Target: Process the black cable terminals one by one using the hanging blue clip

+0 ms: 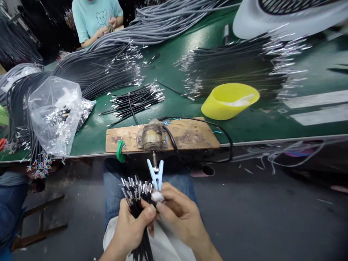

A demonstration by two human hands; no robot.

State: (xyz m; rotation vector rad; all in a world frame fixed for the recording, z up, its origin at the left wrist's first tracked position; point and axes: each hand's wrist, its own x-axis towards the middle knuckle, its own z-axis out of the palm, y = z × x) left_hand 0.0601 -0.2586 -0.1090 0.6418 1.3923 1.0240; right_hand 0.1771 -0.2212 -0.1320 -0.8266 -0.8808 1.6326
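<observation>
My left hand [135, 225] is wrapped round a bundle of black cables [138, 194] with bare silvery ends pointing up and away from me. Close beside it, my right hand [178, 212] is closed in a pinch. Its fingertips are by a small white wad [157, 197], and what they hold is hidden. Just above this wad is a light blue clothespin [157, 174], legs pointing up, by the metal tip of a shaft [154, 159]. The shaft sticks out of a worn, round motor-like body [152, 137] mounted on a wooden board [187, 136].
On the green table [174, 49] lie a pile of short black cables [138, 99], a larger cable bundle [233, 69], grey cables [163, 21], a plastic bag of metal parts [56, 116] and a yellow cup [228, 103]. A green clamp [120, 150] grips the board's edge. Opposite sits another person [98, 20].
</observation>
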